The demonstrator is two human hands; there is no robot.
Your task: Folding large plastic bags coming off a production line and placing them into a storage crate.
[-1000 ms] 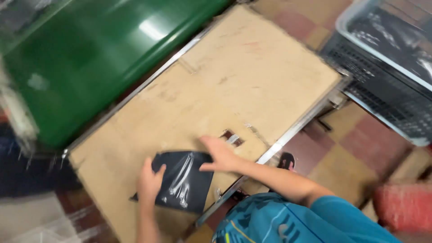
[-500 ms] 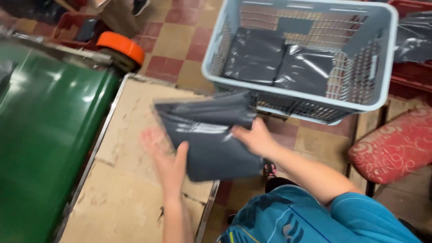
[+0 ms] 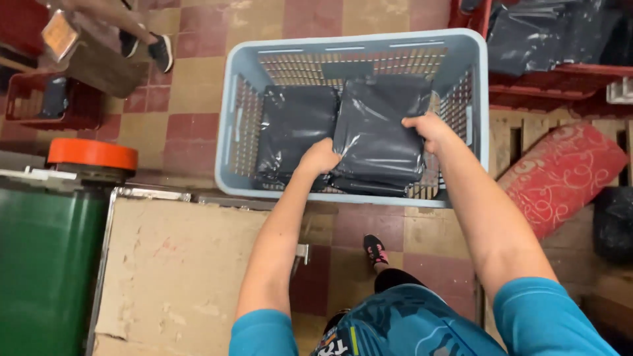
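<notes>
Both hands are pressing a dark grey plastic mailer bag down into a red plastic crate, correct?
Not quite: the head view shows a light blue plastic laundry basket, not a red crate. Left hand and right hand do press the dark grey plastic mailer bag.

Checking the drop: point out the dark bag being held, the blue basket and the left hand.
dark bag (image 3: 379,142), head view, middle of its top face
blue basket (image 3: 356,41), head view, far rim
left hand (image 3: 320,157), head view, back of hand

A pale blue basket (image 3: 231,118) on the tiled floor (image 3: 191,86) holds dark plastic parcels (image 3: 297,125).

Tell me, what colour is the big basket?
Light blue basket, seen best in the head view.
</notes>
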